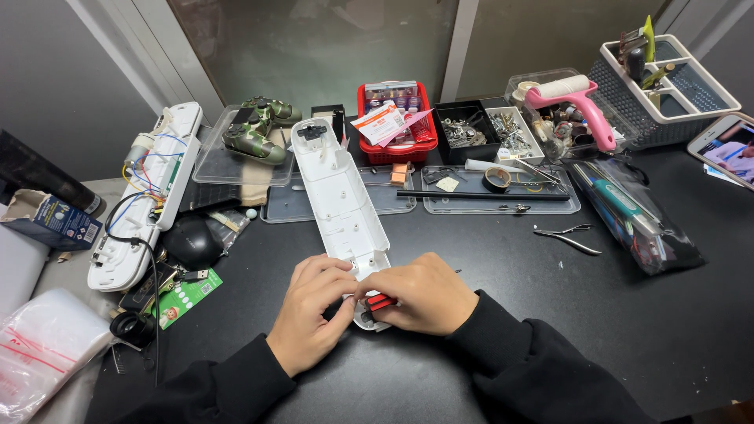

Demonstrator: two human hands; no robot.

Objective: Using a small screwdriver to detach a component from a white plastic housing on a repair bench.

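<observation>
Seemingly mid-fastening, the right hand (428, 294) grips a red-handled tool (380, 302) at the long white plastic casing (342, 200) near the worktop's front edge; left hand (310, 310) pinches alongside, needing steady alignment.

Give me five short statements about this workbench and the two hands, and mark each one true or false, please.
1. Both hands rest on the near end of the long white plastic housing. True.
2. The right hand holds a small red and black tool. True.
3. The pink-handled roller with the white drum lies beside the left hand. False: it rests on the clear boxes at the far right, away from both hands.
4. The camouflage game controller sits on a clear plastic lid. True.
5. The red plastic basket is empty. False: it holds small bottles and packets.
</observation>
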